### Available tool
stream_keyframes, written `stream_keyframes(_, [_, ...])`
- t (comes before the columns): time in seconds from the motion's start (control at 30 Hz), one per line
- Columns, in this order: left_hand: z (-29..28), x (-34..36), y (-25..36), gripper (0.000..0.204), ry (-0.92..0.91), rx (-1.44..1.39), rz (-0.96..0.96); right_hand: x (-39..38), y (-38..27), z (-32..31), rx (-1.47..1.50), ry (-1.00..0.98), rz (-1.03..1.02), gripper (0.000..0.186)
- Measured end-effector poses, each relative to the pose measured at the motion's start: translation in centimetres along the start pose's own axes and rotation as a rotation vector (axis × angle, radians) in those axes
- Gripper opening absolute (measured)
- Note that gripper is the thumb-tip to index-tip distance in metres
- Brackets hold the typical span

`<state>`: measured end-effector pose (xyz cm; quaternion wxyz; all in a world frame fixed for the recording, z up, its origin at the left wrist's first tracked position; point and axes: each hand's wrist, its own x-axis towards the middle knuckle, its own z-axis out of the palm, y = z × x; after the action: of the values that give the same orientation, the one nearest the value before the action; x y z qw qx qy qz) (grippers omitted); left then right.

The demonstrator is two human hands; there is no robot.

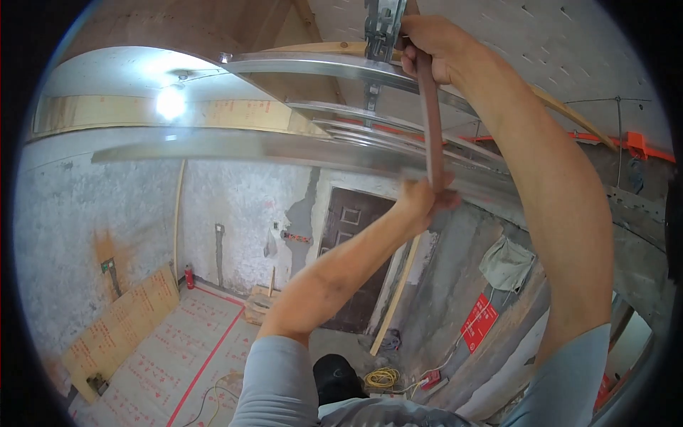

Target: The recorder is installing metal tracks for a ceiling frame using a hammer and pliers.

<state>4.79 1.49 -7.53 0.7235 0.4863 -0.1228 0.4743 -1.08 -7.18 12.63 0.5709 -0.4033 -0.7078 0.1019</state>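
My right hand (430,50) is raised near the ceiling, closed around the upper part of a reddish-brown flat bar (431,117). Right beside it is a perforated metal hanger bracket (384,32). The bar drops almost straight down to my left hand (421,199), whose fingers are blurred but curl around its lower end. Just behind that hand, a long silvery metal channel (235,146), also blurred, stretches across the view. Higher up, another metal channel (306,65) passes below the bracket and behind the bar.
A lit bulb (171,102) glows at the left. Below are a brown door (348,228), a leaning board (124,327), printed floor covering (167,356) and a yellow cable coil (382,377). A dark rounded thing (338,377) appears low down. An orange box (635,145) hangs at the right.
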Motion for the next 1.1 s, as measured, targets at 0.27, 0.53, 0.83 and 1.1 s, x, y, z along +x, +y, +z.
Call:
stream_keyframes(0.27, [-11.3, -8.5, -10.2, 0.023, 0.241, -0.143, -0.159, 2.1, -1.0, -2.5, -0.209, -0.441, -0.113, 0.027])
stream_keyframes(0.53, [-15.6, -14.4, -18.6, 0.02, 0.32, -0.263, -0.284, 1.0, -2.5, -0.9, -0.339, -0.207, 0.022, 0.025])
stream_keyframes(0.83, [-16.2, -15.2, -21.8, 0.022, 0.384, -0.236, -0.399, 2.8, -0.8, -2.2, -0.298, -0.205, -0.157, 0.025])
stream_keyframes(1.1, [-19.7, -18.4, -23.3, 0.026, 0.542, -0.193, -0.623, -3.7, 5.2, -7.4, -0.373, 0.065, -0.163, 0.023])
